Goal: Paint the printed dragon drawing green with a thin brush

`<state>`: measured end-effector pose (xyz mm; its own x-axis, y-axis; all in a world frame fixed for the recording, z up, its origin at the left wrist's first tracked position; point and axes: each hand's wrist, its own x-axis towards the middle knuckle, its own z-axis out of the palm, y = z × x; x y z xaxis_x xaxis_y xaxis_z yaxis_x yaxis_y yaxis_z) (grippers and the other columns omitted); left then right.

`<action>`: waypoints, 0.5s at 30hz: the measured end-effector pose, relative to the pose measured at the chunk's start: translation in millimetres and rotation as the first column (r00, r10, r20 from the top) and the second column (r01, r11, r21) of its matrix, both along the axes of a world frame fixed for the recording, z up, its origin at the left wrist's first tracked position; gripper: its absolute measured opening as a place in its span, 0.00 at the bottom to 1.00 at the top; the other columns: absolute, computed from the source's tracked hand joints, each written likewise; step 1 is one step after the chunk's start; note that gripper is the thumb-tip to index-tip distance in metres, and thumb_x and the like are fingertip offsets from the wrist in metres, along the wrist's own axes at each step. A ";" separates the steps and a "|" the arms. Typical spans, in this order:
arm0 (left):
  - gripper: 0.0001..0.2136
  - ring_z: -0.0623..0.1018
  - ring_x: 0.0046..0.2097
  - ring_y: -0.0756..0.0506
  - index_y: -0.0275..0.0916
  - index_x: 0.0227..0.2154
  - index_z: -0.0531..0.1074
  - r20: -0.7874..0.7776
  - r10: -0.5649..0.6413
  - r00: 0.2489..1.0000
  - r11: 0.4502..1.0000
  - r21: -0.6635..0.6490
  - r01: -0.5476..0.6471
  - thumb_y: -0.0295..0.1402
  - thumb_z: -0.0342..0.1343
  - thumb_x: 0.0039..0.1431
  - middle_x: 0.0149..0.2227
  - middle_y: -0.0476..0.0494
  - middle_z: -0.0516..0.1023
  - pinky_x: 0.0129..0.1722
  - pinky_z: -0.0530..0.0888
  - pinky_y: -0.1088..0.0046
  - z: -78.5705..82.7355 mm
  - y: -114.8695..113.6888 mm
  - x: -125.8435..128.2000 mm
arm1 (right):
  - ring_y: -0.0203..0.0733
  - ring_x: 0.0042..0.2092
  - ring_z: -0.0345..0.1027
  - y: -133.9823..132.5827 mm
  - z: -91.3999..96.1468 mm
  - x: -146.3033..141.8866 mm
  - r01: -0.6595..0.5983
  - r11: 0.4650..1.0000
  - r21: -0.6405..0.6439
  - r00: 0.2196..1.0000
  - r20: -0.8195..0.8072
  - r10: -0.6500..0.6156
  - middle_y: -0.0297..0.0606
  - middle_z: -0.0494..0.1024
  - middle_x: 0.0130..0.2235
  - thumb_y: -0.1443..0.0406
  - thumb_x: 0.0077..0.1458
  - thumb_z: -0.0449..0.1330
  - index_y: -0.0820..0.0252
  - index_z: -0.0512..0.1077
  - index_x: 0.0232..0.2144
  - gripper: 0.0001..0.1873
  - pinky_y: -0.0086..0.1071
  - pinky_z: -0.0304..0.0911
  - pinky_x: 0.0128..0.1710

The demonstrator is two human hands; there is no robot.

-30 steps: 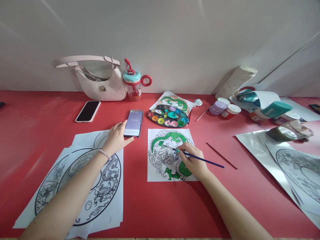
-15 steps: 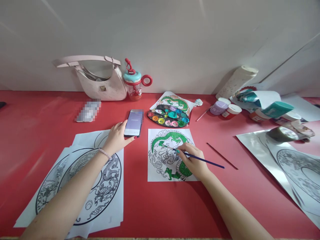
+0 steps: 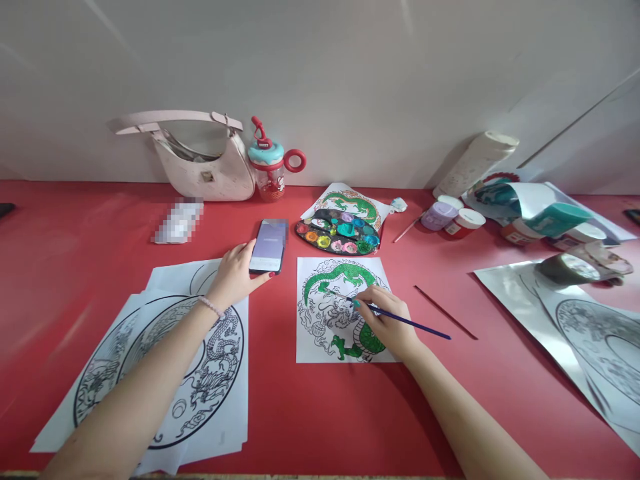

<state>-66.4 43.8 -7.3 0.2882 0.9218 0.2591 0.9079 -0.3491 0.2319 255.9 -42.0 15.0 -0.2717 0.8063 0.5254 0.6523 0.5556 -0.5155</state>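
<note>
My right hand (image 3: pixel 385 320) pinches a blue paintbrush (image 3: pixel 413 322), its tip on a green-painted foot in a dragon drawing (image 3: pixel 333 327). The dragon's body and limbs are partly green; its head is still white with black lines. My left hand (image 3: pixel 236 275) grips the lower left corner of a smartphone (image 3: pixel 269 247) with a lit screen, thumb along the bottom edge and fingers at the left side. Beyond the drawing lies a black paint palette (image 3: pixel 327 232) with several coloured wells, partly over a green and orange dragon picture (image 3: pixel 367 203).
Printed circular drawings (image 3: pixel 227 407) lie under my left forearm. A brown brush (image 3: pixel 445 312) rests right of my right hand. Paint jars (image 3: pixel 465 223), a cup of murky liquid (image 3: pixel 567 268) and more sheets (image 3: pixel 520 293) stand right. A handbag (image 3: pixel 210 173) and tumbler (image 3: pixel 270 173) are behind.
The view shifts very slightly. The brush tip stays at about the same green foot, and my left hand keeps its place on the smartphone.
</note>
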 end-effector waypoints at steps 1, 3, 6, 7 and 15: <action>0.40 0.64 0.59 0.32 0.29 0.61 0.51 0.004 -0.002 1.000 1.000 0.003 0.002 0.54 0.51 0.54 0.57 0.25 0.63 0.57 0.64 0.51 -0.3 0.1 -0.1 | 0.31 0.28 0.64 0.1 0.0 0.1 0.000 1.000 -0.003 1.000 -0.001 0.000 0.32 0.70 0.25 0.68 0.58 0.53 0.59 0.66 0.28 0.06 0.24 0.61 0.28; 0.39 0.64 0.59 0.32 0.29 0.60 0.51 0.009 -0.006 1.000 1.000 0.007 0.006 0.54 0.51 0.54 0.57 0.25 0.63 0.57 0.64 0.51 -0.8 0.3 -0.3 | 0.31 0.28 0.64 0.3 -0.1 0.2 0.000 1.000 -0.009 1.000 -0.004 0.000 0.32 0.70 0.25 0.68 0.58 0.54 0.59 0.66 0.28 0.06 0.24 0.61 0.29; 0.39 0.64 0.59 0.32 0.30 0.60 0.51 0.015 -0.009 1.000 1.000 0.011 0.009 0.53 0.52 0.54 0.57 0.25 0.63 0.56 0.65 0.50 -0.7 0.4 -0.2 | 0.31 0.28 0.64 0.1 0.2 0.2 0.002 1.000 -0.012 1.000 -0.012 -0.002 0.32 0.70 0.25 0.68 0.58 0.54 0.59 0.66 0.28 0.06 0.24 0.61 0.28; 0.38 0.64 0.59 0.32 0.30 0.60 0.51 0.016 -0.009 1.000 1.000 0.012 0.008 0.53 0.52 0.54 0.57 0.25 0.64 0.56 0.65 0.50 -0.5 0.4 -0.1 | 0.31 0.28 0.64 0.0 0.4 0.2 0.002 1.000 -0.014 1.000 -0.014 -0.002 0.32 0.70 0.25 0.67 0.58 0.53 0.59 0.67 0.28 0.06 0.24 0.61 0.29; 0.38 0.64 0.59 0.32 0.32 0.60 0.51 0.015 -0.010 1.000 1.000 0.011 0.010 0.52 0.52 0.54 0.57 0.27 0.63 0.56 0.65 0.51 0.4 -0.1 -0.1 | 0.32 0.28 0.64 -1.2 0.8 -0.1 0.008 1.000 -0.027 1.000 -0.003 -0.008 0.33 0.70 0.25 0.66 0.59 0.53 0.58 0.67 0.27 0.08 0.26 0.61 0.28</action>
<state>-66.5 43.7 -6.9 0.2932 0.9162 0.2731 0.9009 -0.3604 0.2418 255.8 -43.2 15.8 -0.2631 0.8224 0.5044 0.6550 0.5361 -0.5325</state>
